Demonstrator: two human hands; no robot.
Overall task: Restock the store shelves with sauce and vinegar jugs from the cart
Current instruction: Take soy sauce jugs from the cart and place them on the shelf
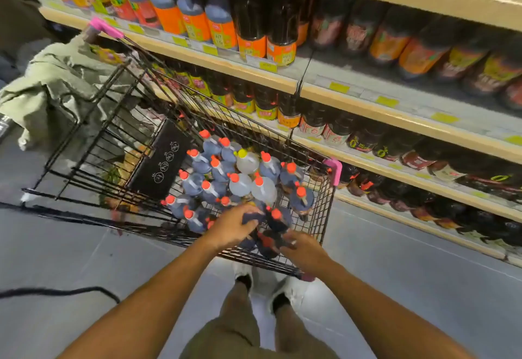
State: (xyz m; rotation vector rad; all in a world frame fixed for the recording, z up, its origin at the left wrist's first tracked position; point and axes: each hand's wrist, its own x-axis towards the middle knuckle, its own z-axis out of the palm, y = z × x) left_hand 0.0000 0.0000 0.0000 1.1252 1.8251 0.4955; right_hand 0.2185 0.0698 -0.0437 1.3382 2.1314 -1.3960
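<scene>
A black wire cart point(324, 217) stands in front of me, filled with several dark sauce jugs point(197, 186) with orange caps and a few pale vinegar jugs point(247, 162). Both hands reach into its near end. My left hand point(233, 227) grips the top of a dark jug point(252, 217). My right hand point(303, 248) holds another dark jug point(269, 241) lying low against the cart's near wall. The shelves point(367, 104) on the right carry rows of dark sauce bottles with orange and yellow labels.
An olive-green jacket point(56, 87) hangs over the cart's far end near a pink handle cap point(104, 26). A black panel point(162, 161) leans inside the cart. A black cable point(70, 291) lies on the grey floor at left. My feet are below the cart.
</scene>
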